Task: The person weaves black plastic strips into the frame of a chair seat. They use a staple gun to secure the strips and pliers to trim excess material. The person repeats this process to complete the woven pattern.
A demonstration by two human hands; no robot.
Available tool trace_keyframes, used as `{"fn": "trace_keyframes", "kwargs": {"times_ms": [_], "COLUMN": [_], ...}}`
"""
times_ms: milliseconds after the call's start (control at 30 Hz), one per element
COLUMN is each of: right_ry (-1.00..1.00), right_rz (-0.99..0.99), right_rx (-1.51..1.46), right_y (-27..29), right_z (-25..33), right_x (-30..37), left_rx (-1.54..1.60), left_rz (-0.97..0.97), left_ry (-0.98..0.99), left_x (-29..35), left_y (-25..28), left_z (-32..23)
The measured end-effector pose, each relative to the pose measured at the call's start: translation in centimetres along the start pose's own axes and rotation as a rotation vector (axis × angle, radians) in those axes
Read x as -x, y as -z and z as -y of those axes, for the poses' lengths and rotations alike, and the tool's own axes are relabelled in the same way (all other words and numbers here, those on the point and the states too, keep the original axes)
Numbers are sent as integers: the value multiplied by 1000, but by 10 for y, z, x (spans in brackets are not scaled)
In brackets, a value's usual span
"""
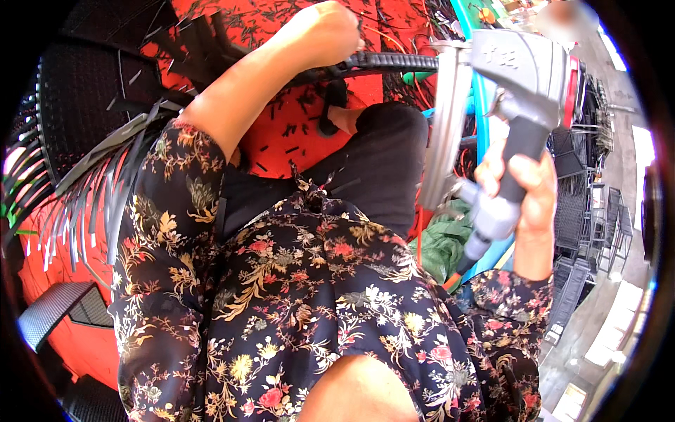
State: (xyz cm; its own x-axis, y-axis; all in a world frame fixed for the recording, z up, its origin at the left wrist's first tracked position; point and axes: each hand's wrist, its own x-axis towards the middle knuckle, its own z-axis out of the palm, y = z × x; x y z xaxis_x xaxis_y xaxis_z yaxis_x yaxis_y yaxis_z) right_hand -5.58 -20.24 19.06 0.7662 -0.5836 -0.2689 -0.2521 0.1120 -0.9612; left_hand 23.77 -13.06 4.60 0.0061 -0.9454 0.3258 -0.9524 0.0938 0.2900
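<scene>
My right hand (538,186) is wrapped round the black grip of a grey air staple gun (520,67), raised at the right. Its long silver magazine (450,126) points down toward my lap, blurred, and an orange-red hose end shows below the handle. My left hand (327,34) is closed in a fist at the top, beside a dark woven bar (394,62) that runs across toward the gun. What the left fingers pinch is mostly hidden; only a small dark bit shows at their tips.
Black strip scraps litter the red floor (281,133). Long loose dark strips (91,190) hang from a black woven piece (91,105) at the left. A green bag (446,239) lies beside my leg. Dark woven furniture (573,204) is stacked at the right; a blurred person (566,21) is at upper right.
</scene>
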Motion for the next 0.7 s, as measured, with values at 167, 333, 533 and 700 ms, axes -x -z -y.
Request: {"fn": "trace_keyframes", "kwargs": {"times_ms": [167, 333, 533, 700], "right_ry": [107, -136, -437, -111], "right_rz": [-205, -540, -739, -674], "right_rx": [122, 765, 1177, 836], "right_y": [103, 202, 244, 316], "right_z": [-2, -57, -101, -104], "right_x": [-21, -62, -99, -42], "left_rx": [323, 417, 458, 694], "left_rz": [-102, -62, -57, -46], "left_ry": [274, 352, 453, 478], "left_x": [11, 11, 16, 26], "left_y": [32, 48, 64, 79], "left_z": [-15, -20, -13, 9]}}
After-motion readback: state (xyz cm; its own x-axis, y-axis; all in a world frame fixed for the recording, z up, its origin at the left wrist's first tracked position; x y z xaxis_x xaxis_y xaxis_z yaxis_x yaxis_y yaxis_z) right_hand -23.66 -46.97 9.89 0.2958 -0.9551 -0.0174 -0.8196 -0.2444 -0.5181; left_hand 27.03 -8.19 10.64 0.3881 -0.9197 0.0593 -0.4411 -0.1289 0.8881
